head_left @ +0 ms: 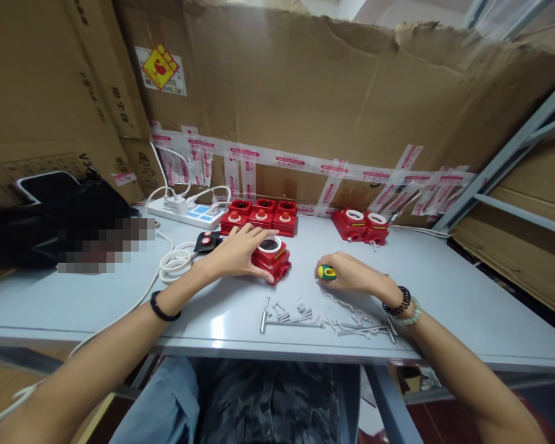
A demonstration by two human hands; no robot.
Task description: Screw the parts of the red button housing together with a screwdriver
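So the red housing (272, 260) sits mid-worktop (444, 296), right under the left hand (238, 251), which lies spread flat over its left side. The right hand (346, 273) is just to its right, not touching, fist curled round a green-yellow screwdriver (326, 272) whose handle end faces the housing. Screws (287, 313) lie nearer the person. Cardboard sticker (161, 69) and tape print: too blurry to read.

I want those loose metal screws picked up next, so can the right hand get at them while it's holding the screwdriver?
Probably yes. The loose metal screws lie on bare grey tabletop just in front of the right hand, nothing between. But its fingers are closed on the green-and-yellow screwdriver handle.
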